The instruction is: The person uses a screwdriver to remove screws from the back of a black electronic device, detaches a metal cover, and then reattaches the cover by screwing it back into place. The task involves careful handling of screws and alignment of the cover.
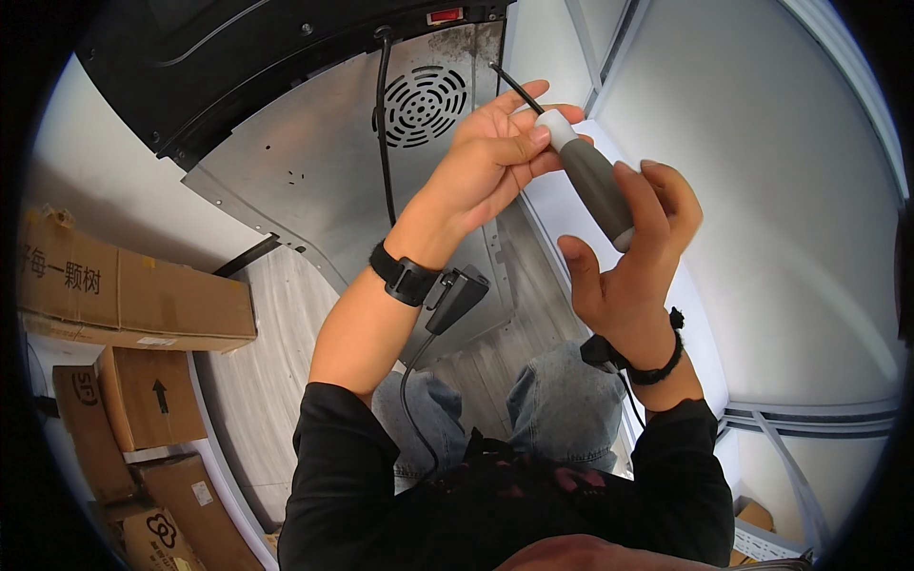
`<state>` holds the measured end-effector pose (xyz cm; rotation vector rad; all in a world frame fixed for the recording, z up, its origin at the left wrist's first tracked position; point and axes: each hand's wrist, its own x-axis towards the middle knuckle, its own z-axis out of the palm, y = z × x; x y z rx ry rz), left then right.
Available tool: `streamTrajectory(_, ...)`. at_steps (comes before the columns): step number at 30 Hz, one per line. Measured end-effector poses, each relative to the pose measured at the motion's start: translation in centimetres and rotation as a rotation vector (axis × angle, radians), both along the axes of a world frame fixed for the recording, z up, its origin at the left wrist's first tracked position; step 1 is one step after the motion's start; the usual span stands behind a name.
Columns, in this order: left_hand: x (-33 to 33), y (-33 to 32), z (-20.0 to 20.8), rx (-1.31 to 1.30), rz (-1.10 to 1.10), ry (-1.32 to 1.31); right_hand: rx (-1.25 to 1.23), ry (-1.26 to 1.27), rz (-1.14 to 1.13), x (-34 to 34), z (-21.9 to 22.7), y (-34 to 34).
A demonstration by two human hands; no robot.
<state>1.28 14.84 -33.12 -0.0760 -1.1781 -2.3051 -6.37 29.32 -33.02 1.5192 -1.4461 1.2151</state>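
A screwdriver with a grey-and-white handle [595,181] slants from the metal back panel [314,143] of a black-topped appliance toward me. Its dark shaft reaches the panel's upper right edge, where the tip meets a small spot that looks like a screw. My left hand [495,157] pinches the white collar of the handle between thumb and fingers. Around the handle's rear end, my right hand [638,247] is spread, thumb well apart and fingers curved. Its index finger is close to the grip; whether it touches I cannot tell.
A black cable [384,124] hangs down the panel past round vent slots [420,108]. The red switch [445,16] sits on the black top part. Cardboard boxes [143,285] are stacked at left. White framed panels [752,209] stand close on the right.
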Motion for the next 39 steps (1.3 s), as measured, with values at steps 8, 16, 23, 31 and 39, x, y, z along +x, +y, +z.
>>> streamTrajectory(8,-0.7,-1.3,-0.8,-0.01,-0.103,-0.097,0.211,-0.128,-0.126,0.0,0.3,1.0)
streamTrajectory(16,-1.0,-0.7,-2.1,-0.137,0.014,-0.022,0.181,-0.232,-0.113,-1.5,0.3,1.6)
streamTrajectory(23,-1.0,-0.7,-2.1,-0.07,-0.089,-0.025,0.305,-0.38,0.012,-1.0,1.0,2.0)
streamTrajectory(31,-1.1,-0.2,-1.7,-0.045,0.034,-0.173,0.233,-0.456,0.096,-0.3,0.7,1.2)
streamTrajectory(39,-1.9,0.3,-0.6,-0.105,0.14,-0.305,0.378,-0.472,-0.053,-0.5,2.1,2.6)
